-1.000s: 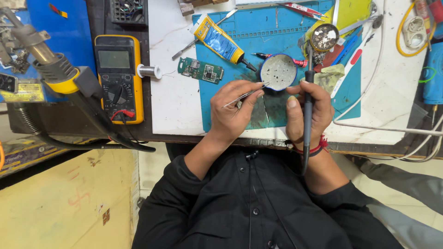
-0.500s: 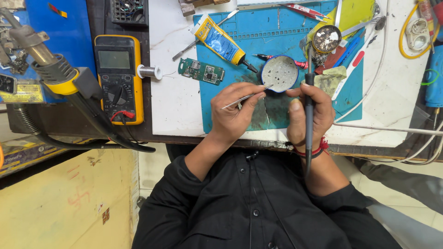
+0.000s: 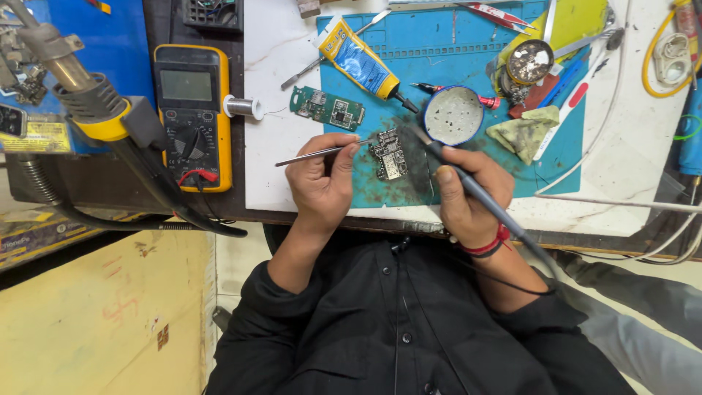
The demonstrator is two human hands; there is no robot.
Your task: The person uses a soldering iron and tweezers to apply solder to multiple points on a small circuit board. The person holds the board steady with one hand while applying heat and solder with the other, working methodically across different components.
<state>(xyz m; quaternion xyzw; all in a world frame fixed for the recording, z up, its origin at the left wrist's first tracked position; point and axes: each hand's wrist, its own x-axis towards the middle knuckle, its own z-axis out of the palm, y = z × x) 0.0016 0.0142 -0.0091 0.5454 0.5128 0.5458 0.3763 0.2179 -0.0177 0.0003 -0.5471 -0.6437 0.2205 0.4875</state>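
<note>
While the left hand (image 3: 319, 179) pinches tweezers (image 3: 322, 152) and the right hand (image 3: 468, 192) grips a soldering iron (image 3: 468, 183), both tips meet the small circuit board (image 3: 390, 153) lying lengthwise between them on the mat (image 3: 475, 88).

Soldering iron (image 3: 475, 192) tip contact on small board (image 3: 390, 153) too small to tell; hot-air wand (image 3: 80, 95) cropped top-left, cable (image 3: 621, 201) runs off right.

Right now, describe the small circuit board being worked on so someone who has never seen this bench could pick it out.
Find the blue work mat on the white bench top. Near its front edge, between the left hand with its tweezers and the right hand with its soldering iron, lies the small circuit board. It is dark and silvery, on a sooty patch, unlike the green board farther back.
</note>
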